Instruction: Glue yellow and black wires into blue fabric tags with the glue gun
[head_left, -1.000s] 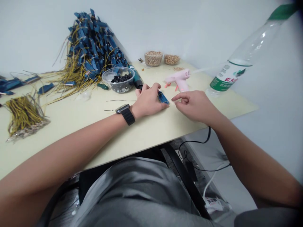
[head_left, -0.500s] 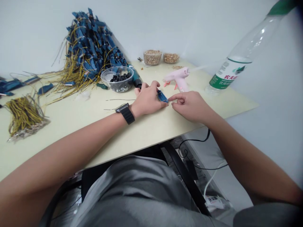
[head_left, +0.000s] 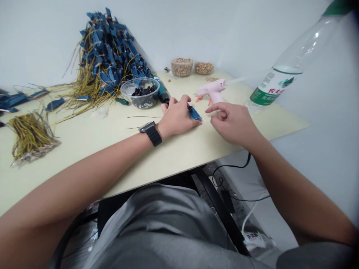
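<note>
My left hand [head_left: 177, 117], with a black watch on its wrist, rests on the cream table [head_left: 179, 157] and is closed over a small blue piece [head_left: 194, 113] that sticks out past its fingers. My right hand [head_left: 234, 122] hovers just right of that piece, its forefinger stretched toward it and the other fingers curled in; nothing shows in it. A thin dark wire [head_left: 143, 117] lies on the table to the left of my left hand.
A big heap of blue pieces with yellow wires [head_left: 108, 56] stands at the back left. A clear bowl of dark beads [head_left: 141, 93], a pink glue gun [head_left: 211, 90], two bowls of tan beads [head_left: 182, 67], a clear bottle [head_left: 286, 71] and a yellow wire bundle [head_left: 29, 136] surround the hands.
My right hand drew in to touch the blue piece with its forefinger, then lifted slightly and moved back to the right. My left hand stayed on the piece.
</note>
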### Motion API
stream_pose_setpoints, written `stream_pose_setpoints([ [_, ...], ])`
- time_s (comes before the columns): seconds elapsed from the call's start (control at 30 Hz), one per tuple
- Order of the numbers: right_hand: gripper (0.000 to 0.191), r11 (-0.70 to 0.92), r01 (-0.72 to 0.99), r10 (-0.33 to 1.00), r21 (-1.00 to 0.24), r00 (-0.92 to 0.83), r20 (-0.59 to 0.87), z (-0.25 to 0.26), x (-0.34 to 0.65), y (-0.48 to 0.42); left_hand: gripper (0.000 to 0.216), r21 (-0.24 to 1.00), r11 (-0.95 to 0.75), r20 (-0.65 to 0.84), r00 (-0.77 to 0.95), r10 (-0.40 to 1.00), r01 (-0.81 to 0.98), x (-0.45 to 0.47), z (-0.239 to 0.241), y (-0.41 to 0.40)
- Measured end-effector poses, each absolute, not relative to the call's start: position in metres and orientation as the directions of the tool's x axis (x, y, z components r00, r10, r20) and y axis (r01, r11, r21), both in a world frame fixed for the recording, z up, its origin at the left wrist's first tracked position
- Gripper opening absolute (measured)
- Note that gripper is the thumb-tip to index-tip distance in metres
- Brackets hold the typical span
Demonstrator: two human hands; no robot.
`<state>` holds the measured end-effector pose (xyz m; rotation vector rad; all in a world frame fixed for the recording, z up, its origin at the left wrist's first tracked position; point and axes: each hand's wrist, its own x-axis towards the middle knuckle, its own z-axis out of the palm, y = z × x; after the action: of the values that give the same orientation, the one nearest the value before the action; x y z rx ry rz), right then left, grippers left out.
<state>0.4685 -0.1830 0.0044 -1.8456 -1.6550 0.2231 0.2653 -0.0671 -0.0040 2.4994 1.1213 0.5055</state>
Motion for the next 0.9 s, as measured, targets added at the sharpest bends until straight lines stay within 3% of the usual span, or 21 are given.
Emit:
stream_pose_setpoints([
  [0.33, 0.032, -0.028, 0.838, 0.915, -0.544, 0.240, 0.324, 0.013, 0.461, -0.186, 0.086, 0.428, -0.621, 0.189, 0.607, 0.772, 0.657, 0.275, -0.004, -0.077],
  [0.53, 0.032, 0.037, 0.869, 0.875, -0.493, 0.210, 0.437, 0.036, 0.449, -0.179, 0.105, 0.389, -0.651, 0.242, 0.609, 0.755, 0.652, 0.256, 0.023, -0.076],
  [0.6, 0.031, 0.054, 0.878, 0.872, -0.475, 0.191, 0.452, 0.049, 0.437, -0.174, 0.094, 0.386, -0.639, 0.267, 0.582, 0.768, 0.665, 0.230, 0.043, -0.069],
  [0.77, 0.033, 0.201, 0.898, 0.876, -0.391, 0.015, 0.483, 0.082, 0.381, -0.148, 0.030, 0.371, -0.502, 0.325, 0.397, 0.858, 0.781, 0.119, 0.084, -0.044],
  [0.8, 0.032, 0.239, 0.903, 0.873, -0.358, -0.037, 0.487, 0.087, 0.366, -0.140, 0.026, 0.375, -0.476, 0.353, 0.353, 0.867, 0.795, 0.093, 0.088, -0.040],
  [0.9, 0.035, 0.370, 0.874, 0.867, -0.316, -0.202, 0.456, 0.097, 0.318, -0.116, 0.044, 0.443, -0.336, 0.323, 0.201, 0.925, 0.831, 0.018, 0.087, -0.034],
])
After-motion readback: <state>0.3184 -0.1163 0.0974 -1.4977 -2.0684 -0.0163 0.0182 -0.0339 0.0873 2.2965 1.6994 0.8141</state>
